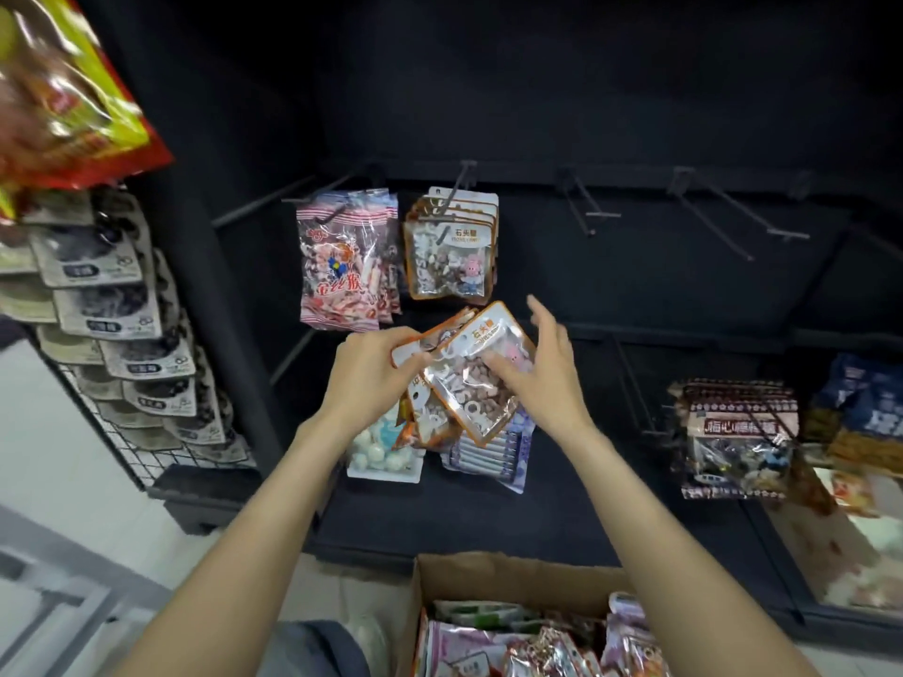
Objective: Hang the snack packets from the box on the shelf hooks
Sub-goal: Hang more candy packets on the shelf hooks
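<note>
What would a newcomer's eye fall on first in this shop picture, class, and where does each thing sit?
First, the two hands at centre: the left hand pinches orange-edged packets by their top, the right hand touching them with loose fingers. Just above, matching packets hang on a hook beside pink striped packets, with bare hooks to the right. At the bottom edge sits the open box of more snacks.

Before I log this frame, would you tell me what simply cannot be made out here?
Head view:
- How many packets the left hand grips: they overlap in a fan.
- Packets on the lower hooks: hidden behind the held packets.
- Box contents: cut off by the bottom edge.
- Red bag, top left: blurred.
</note>
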Action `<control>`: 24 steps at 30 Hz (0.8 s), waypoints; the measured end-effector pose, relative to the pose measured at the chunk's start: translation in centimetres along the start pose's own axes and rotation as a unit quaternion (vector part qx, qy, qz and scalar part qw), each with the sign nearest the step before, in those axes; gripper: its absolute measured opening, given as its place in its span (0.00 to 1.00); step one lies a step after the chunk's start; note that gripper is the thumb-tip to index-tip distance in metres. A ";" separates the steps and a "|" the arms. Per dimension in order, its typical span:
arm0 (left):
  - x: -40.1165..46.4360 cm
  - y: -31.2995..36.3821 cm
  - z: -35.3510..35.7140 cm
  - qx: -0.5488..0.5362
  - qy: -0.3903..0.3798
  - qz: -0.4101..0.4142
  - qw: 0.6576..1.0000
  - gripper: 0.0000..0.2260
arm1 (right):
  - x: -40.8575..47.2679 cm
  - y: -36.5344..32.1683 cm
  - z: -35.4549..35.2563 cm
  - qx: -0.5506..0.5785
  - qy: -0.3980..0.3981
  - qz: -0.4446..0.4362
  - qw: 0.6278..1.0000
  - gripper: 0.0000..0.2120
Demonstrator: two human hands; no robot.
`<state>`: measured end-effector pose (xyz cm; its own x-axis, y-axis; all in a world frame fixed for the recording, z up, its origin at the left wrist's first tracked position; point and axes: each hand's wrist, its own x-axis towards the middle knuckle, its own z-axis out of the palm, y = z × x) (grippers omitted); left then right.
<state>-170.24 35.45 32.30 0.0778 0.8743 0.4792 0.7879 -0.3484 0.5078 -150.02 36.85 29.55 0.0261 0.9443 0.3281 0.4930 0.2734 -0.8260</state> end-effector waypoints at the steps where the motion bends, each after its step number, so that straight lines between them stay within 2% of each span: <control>1: 0.6 -0.2 -0.3 -0.004 -0.006 0.007 1.000 0.10 | 1.1 -0.7 -0.1 0.001 -0.005 -0.038 0.999 0.38; 4: 2.2 -0.9 -1.1 -0.037 -0.002 0.030 0.999 0.14 | 3.7 -2.2 -0.2 0.005 -0.032 -0.123 0.992 0.27; 7: 3.6 -1.6 -1.6 -0.075 -0.006 0.036 0.997 0.13 | 6.0 -2.9 0.3 -0.019 0.011 -0.182 0.983 0.15; 9: 4.7 -2.2 -1.8 -0.086 -0.013 0.017 0.996 0.08 | 7.1 -3.4 0.9 -0.039 0.053 -0.198 0.978 0.15; 13: 6.0 -3.2 -2.1 -0.083 -0.008 -0.034 0.996 0.10 | 8.1 -3.9 2.2 -0.055 0.098 -0.198 0.974 0.17; 18: 6.5 -3.6 -2.4 -0.079 0.077 -0.060 0.992 0.11 | 8.7 -4.1 3.4 -0.032 0.147 -0.208 0.967 0.13; 24: 6.5 -3.6 -2.3 -0.049 0.130 -0.030 0.990 0.11 | 9.5 -4.0 4.0 -0.022 0.112 -0.197 0.974 0.14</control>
<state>-174.02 41.61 35.25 -0.1371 0.7820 0.6080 0.7227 -0.3408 0.6013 -155.25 45.48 34.17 0.0133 0.7024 0.7117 0.5400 0.5940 -0.5963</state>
